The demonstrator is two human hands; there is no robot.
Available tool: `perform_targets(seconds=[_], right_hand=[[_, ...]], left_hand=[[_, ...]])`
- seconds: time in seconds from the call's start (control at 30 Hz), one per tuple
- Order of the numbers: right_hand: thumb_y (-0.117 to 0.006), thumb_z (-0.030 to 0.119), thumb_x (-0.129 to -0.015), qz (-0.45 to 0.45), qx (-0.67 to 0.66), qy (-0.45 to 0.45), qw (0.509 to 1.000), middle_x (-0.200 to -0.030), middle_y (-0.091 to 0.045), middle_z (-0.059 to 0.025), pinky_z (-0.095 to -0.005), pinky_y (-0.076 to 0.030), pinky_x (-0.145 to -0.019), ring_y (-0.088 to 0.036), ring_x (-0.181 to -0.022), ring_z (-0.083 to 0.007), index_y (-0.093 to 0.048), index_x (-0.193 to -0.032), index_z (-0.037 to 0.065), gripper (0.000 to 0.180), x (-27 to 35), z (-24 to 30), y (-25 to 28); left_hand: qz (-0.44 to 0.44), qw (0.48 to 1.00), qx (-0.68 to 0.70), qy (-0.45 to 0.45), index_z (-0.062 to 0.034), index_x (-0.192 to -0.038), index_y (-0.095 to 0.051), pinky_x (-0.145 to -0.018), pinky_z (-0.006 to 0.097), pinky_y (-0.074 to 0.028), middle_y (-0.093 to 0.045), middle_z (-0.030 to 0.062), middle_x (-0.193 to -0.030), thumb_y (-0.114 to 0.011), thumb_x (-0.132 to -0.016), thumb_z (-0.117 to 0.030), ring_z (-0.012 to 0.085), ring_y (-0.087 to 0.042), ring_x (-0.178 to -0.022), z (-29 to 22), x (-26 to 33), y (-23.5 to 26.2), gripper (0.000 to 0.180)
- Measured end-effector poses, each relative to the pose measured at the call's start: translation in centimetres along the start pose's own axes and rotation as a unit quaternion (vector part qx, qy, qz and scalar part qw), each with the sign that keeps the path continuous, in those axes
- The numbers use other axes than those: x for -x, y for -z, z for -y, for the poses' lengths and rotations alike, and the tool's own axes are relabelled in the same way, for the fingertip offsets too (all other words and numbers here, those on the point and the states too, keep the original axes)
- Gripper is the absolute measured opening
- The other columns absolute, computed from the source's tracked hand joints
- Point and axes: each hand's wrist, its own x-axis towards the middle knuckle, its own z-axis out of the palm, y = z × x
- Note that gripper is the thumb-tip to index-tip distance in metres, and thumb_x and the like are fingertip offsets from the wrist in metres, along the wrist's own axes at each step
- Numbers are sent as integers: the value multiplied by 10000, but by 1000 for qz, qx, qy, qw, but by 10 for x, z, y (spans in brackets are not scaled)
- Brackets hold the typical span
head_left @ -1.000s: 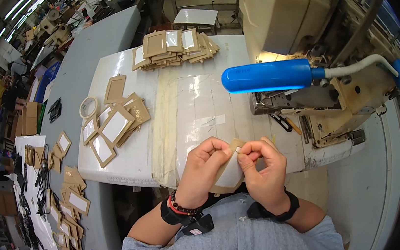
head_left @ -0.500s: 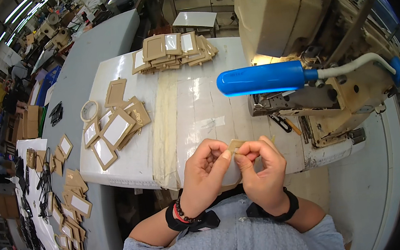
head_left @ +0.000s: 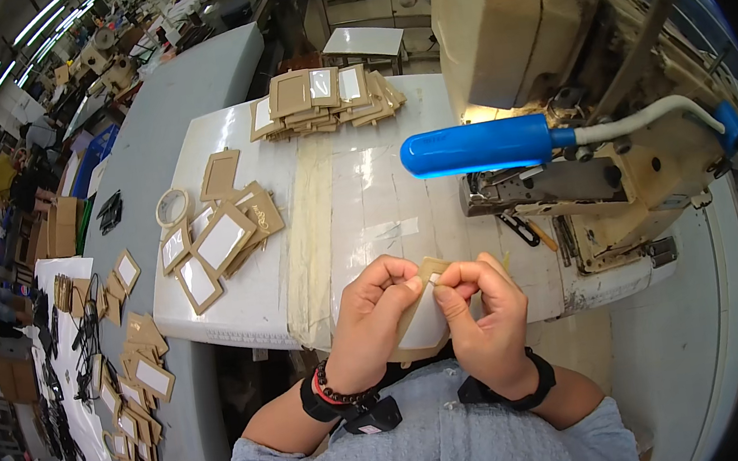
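Between my hands, a tan card holder (head_left: 419,325) with a pale window is held tilted over the table's front edge. My left hand (head_left: 370,320) pinches its upper left edge between thumb and bent fingers. On the other side, my right hand (head_left: 487,310) pinches near the holder's top right. A tiny white bit (head_left: 434,279) shows at the right fingertips; what it is I cannot make out. My fingers and palms cover the holder's side edges.
Left on the white table lie several card holders (head_left: 222,238) beside a tape roll (head_left: 172,207). A stack of them (head_left: 290,94) stands at the back. A sewing machine (head_left: 647,190) fills the right, with a blue lamp (head_left: 478,147) reaching over the table. More holders (head_left: 151,375) cover the far-left surface.
The card holder has tipped so that its pale window now shows between my hands. Both hands keep their pinch in nearly the same place. The view has shifted slightly.
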Motion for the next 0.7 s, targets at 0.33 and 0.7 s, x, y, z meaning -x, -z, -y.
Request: perform_targets(seconds=[0.33, 0.7], right_hand=[[-661, -57, -830, -24, -5, 11, 1000, -756, -539, -49, -236, -440, -591, -530, -622, -105, -612, -871, -21, 74, -1, -4, -1], [-676, -74, -816, -33, 0, 30, 999, -754, -543, -47, -229, -440, -583, -534, -613, -105, -614, -864, -16, 97, -2, 4, -1]], left_hand=[[10, 1000, 1, -15, -34, -999, -582, -684, 190, -431, -613, -14, -878, -560, -959, -76, 23, -538, -794, 3, -3, -4, 62], [6, 984, -105, -141, -16, -1011, -567, -655, 173, -392, -558, -36, -846, -550, -987, -84, 4, -480, -749, -2, 7, -13, 75]])
